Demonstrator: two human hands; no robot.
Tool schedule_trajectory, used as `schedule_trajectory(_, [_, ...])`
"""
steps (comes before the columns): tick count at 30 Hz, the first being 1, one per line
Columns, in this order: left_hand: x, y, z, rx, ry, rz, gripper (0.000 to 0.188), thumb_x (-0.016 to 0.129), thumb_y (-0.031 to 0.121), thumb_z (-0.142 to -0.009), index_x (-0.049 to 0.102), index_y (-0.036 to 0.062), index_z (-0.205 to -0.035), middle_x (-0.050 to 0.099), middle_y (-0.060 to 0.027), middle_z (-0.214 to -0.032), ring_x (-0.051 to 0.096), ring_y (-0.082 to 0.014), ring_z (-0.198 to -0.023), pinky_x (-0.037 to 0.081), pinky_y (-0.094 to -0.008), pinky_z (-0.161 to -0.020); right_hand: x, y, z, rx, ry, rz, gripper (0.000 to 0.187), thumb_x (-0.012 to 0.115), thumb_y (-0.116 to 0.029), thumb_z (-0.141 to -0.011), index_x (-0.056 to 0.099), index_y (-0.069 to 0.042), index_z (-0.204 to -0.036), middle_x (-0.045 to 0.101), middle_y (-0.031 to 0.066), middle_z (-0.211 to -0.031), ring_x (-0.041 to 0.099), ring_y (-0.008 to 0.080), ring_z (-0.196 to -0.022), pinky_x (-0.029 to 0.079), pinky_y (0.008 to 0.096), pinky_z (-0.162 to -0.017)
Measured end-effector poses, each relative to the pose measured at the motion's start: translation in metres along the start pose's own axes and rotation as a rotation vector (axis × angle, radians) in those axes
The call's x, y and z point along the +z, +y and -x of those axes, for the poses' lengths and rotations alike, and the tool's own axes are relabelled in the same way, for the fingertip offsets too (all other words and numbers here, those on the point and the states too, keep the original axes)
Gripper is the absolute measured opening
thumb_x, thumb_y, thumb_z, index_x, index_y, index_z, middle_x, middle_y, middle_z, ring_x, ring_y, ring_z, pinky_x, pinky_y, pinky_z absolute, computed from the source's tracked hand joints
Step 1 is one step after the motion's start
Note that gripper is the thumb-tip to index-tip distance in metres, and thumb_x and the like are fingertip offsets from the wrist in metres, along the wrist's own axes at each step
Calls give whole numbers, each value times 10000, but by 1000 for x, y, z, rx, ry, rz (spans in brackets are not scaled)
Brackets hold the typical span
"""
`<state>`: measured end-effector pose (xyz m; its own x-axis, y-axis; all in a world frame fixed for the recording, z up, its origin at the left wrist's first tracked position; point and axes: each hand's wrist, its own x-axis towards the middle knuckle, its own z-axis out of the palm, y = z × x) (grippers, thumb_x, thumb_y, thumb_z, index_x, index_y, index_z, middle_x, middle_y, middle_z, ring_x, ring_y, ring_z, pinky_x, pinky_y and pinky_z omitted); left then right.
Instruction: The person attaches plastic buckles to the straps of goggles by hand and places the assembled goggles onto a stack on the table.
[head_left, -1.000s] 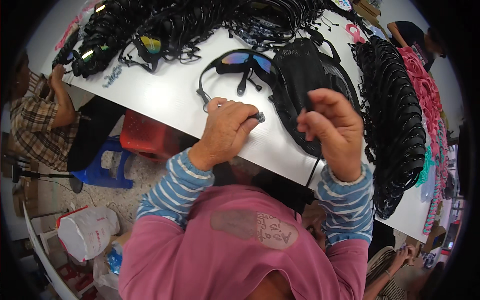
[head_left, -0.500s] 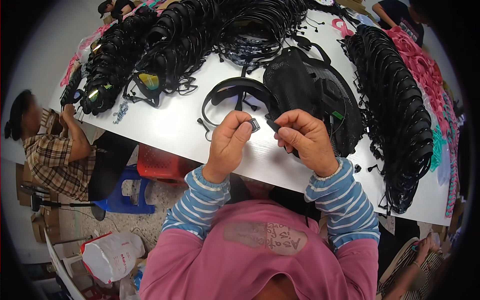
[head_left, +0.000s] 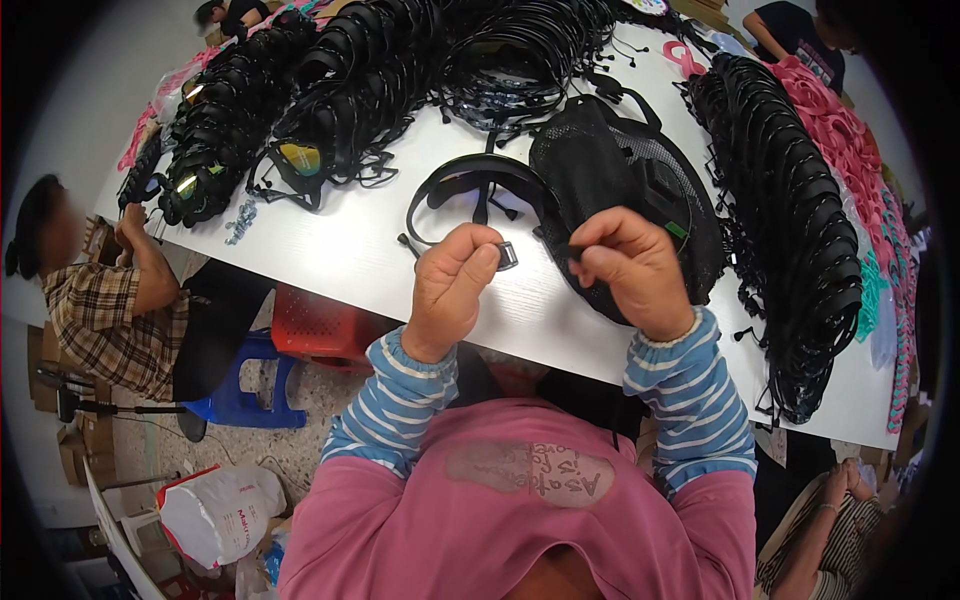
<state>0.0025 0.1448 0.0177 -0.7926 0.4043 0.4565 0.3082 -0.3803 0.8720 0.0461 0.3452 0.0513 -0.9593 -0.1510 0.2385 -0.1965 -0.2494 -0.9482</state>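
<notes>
My left hand point(head_left: 450, 290) is closed, thumb against forefinger, on a small black buckle point(head_left: 507, 256) with a pale metallic-looking frame. To its right, my right hand point(head_left: 640, 272) pinches a small dark piece point(head_left: 575, 252) that looks like the end of a strap; its exact kind is unclear. A gap separates the two pieces. Just beyond my hands lies a black curved band with a dark shiny visor point(head_left: 484, 172), its cords on the white table. A black mesh bag point(head_left: 585, 150) lies beside it, partly behind my right hand.
Long rows of black visors and straps point(head_left: 370, 80) line the table's point(head_left: 330, 245) far side, with another row point(head_left: 790, 230) at right. Pink bundled straps point(head_left: 825, 115) lie beyond that. A person in a plaid shirt point(head_left: 115, 320) sits at left, near a blue stool point(head_left: 250, 385).
My right hand has moved right with the dark piece, widening the gap to the buckle. My left hand has shifted slightly, and the buckle's frame now faces up more.
</notes>
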Motion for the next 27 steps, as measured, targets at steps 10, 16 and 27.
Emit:
schedule_trajectory(10, [4,-2,-6,-1,-77,23,163,438,130,-896,518,-11,-920,475,-1,-778,349,-54,-654,286,-191,-591,10,15,-10,108,-81,10,80,543,-77,-832,564,-18,-882,555,6,-742,499,55,-665,426,188,-591])
schedule_trajectory(16, [12,-8,-7,-22,-83,106,131,454,115,-895,523,4,-909,488,34,-755,374,-30,-665,320,-168,-595,8,16,-9,176,-85,-42,74,540,-74,-830,562,-17,-871,549,4,-729,488,54,-638,421,188,-580])
schedule_trajectory(27, [19,-8,-7,-29,-143,55,141,452,120,-896,525,2,-914,518,23,-778,414,-37,-695,354,-175,-632,10,19,-8,168,-65,-56,61,520,-59,-826,552,-15,-852,525,-2,-699,456,52,-602,404,190,-554])
